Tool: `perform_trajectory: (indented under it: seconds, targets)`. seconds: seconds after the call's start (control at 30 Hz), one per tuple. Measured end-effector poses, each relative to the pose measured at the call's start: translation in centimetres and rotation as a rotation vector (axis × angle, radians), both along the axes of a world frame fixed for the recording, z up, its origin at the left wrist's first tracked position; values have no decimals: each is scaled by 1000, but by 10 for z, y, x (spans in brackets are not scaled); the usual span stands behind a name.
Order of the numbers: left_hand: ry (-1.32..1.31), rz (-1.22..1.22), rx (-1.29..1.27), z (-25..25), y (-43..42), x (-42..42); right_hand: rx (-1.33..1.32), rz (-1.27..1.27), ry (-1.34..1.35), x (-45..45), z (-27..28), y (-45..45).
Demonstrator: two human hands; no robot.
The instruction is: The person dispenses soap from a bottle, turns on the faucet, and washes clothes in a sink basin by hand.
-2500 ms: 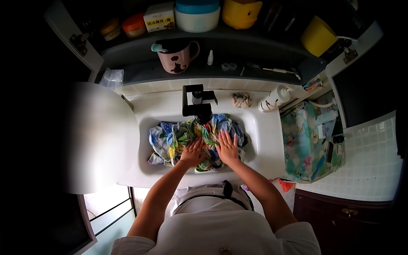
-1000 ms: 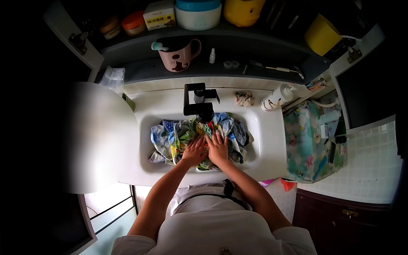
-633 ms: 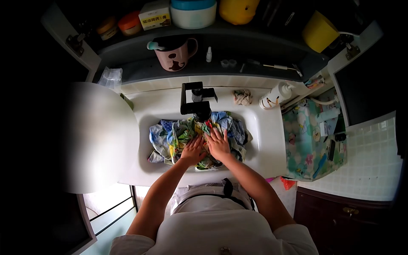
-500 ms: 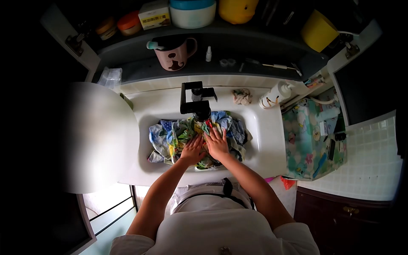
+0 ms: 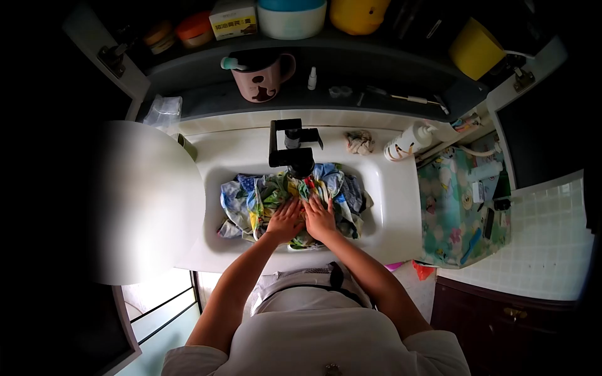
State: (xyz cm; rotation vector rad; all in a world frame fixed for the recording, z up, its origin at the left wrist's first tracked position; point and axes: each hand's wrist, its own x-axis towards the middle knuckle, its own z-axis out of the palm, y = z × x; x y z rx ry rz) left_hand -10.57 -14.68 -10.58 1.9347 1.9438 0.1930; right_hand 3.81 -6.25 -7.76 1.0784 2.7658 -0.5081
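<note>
A heap of wet-looking, multicoloured patterned cloth (image 5: 235,203) fills much of the white sink (image 5: 375,232). My left hand (image 5: 285,222) lies on the middle of the cloth, its fingers extended and pointing up towards the tap. Close beside it on the right, my right hand (image 5: 319,219) rests on the same heap with its fingers spread. Neither hand is wrapped round the cloth. The black tap (image 5: 301,164) reaches over the back of the heap, just beyond my fingertips.
A crumpled cloth (image 5: 359,142) and a white pump bottle (image 5: 407,143) stand on the sink's back rim. Above are shelves with a pink mug (image 5: 258,80) and tubs. A patterned cover (image 5: 442,219) with small items lies at the right, near a dark cabinet (image 5: 495,319).
My right hand has moved left since the earliest frame, from the right part of the cloth to beside my left hand. My left hand stays in nearly the same place.
</note>
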Motion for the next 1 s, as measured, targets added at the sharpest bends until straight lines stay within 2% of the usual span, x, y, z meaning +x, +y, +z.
perform_trajectory:
  seconds: [0.07, 0.17, 0.3, 0.37, 0.47, 0.6, 0.9, 1.0]
  targets:
    - [29, -14, 17, -3, 0, 0, -59, 25, -80, -1, 20, 3]
    - [46, -6, -24, 2, 1, 2, 80, 108, 78, 2, 17, 13]
    - [-10, 12, -33, 10, 2, 3, 60, 171, 166, -7, 16, 14]
    - [-21, 10, -27, 11, 2, 1, 150, 188, -88, -8, 11, 12]
    - [4, -12, -8, 8, 1, 1, 163, 172, 73, 1, -10, 9]
    - [12, -15, -17, 10, 2, 2, 155, 197, -37, 14, -14, -3]
    - [12, 4, 0, 6, 1, 2, 166, 143, -63, -6, -13, 5]
    - [6, -14, 11, 10, 2, 0, 132, 127, 35, 1, -16, 1]
